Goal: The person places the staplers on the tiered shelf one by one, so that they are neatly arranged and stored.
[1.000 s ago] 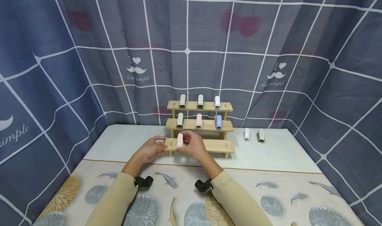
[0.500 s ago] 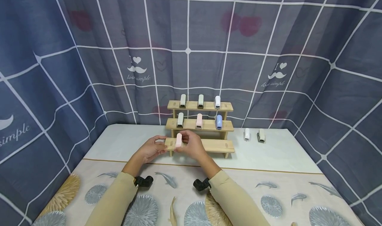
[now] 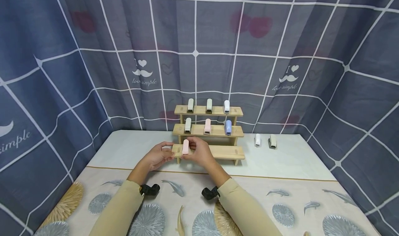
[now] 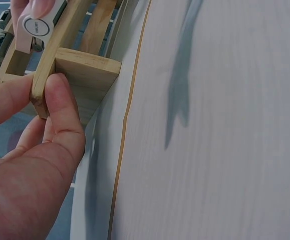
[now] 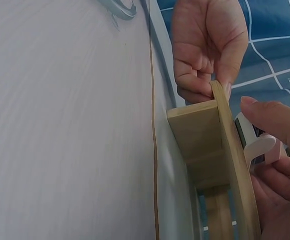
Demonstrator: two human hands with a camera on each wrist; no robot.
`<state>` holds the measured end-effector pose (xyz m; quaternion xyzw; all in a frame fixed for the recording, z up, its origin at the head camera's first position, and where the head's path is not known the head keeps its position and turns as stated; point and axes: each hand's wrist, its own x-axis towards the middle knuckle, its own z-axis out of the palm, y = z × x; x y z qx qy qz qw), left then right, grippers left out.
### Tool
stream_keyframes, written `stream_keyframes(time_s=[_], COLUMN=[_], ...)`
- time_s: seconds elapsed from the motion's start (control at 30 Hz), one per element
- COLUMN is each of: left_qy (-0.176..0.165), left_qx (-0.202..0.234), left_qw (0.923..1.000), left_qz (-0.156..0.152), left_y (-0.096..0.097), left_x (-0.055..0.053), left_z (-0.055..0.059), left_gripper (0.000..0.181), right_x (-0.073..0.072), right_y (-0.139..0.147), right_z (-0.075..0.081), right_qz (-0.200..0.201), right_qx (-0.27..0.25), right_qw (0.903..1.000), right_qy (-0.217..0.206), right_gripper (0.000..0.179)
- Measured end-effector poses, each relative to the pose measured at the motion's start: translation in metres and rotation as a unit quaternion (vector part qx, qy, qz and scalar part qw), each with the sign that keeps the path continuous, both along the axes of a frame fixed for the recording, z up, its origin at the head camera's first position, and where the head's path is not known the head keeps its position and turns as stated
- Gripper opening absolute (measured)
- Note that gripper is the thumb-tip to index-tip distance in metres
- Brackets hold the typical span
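A pale pink stapler (image 3: 185, 147) stands on the bottom step near the left end of a three-step wooden display stand (image 3: 225, 153). My right hand (image 3: 200, 151) holds this stapler between thumb and fingers, at its right side in the head view. In the right wrist view the thumb lies along the stapler (image 5: 259, 150), close over the board. My left hand (image 3: 158, 155) pinches the left end of the bottom step, thumb and fingertips on opposite faces of the wooden board (image 4: 39, 95). Part of the pink stapler (image 4: 23, 27) shows beyond that board end in the left wrist view.
On the middle step stand a pale green stapler (image 3: 188, 125), a pink one and a blue stapler (image 3: 228, 127). Two pale green staplers and a white stapler (image 3: 226, 106) line the top step. A white stapler (image 3: 257, 140) and a beige stapler (image 3: 272, 141) stand on the table at right.
The pink stapler has slid slightly left along the bottom step, my right hand moving with it. My left hand stays at the board's end.
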<state>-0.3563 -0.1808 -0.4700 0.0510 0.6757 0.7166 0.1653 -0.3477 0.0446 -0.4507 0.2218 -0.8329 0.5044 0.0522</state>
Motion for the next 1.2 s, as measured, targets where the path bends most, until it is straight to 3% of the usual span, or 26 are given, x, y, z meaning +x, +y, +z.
stream_keyframes(time_s=[0.33,0.7,1.2], left_qy=[0.001,-0.001,0.001], left_qx=[-0.002,-0.005,-0.005], left_qw=[1.0000,1.0000,1.0000], left_qz=[0.001,0.006,0.004], left_y=[0.001,0.001,0.001], left_x=[0.002,-0.001,0.001], left_z=[-0.001,-0.001,0.001], left_gripper=[0.058,0.058,0.059], right_x=[0.010,0.025,0.030], right_y=[0.011,0.059,0.134], right_z=[-0.004,-0.012,-0.012], right_qz=[-0.002,0.033,-0.011], right_qx=[-0.015,-0.067,-0.103], right_qw=[0.9999,0.9971,0.9943], right_qy=[-0.005,-0.014,-0.023], right_gripper=[0.075,0.066,0.060])
